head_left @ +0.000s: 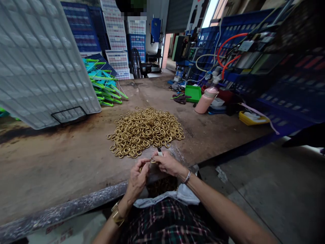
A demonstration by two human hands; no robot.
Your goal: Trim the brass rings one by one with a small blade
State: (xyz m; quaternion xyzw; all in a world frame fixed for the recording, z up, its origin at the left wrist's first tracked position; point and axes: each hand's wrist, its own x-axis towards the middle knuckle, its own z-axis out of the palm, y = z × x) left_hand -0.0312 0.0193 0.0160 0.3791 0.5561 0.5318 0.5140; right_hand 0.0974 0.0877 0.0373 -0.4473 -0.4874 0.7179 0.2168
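Observation:
A heap of brass-coloured rings (147, 130) lies on the brown worktable (83, 162), just beyond my hands. My left hand (137, 176) is closed, fingers curled around a ring that shows between them. Close beside it, my right hand (169, 165) grips a small white tool with a black end (159, 152). Another ring (152, 161) sits at the fingertips where both hands nearly meet; which hand bears it is hard to see. Beneath my hands is an opened white bag (188, 194) with dark, unclear contents.
A tall translucent plastic crate (50, 64) stands at left, with green and blue hangers (106, 84) behind it. Toward the right are a pink bottle (203, 101), a green tray (193, 93), a yellow tray (252, 118) and a machine with red hoses (223, 51). Plastic wrap (63, 210) covers the table's front edge.

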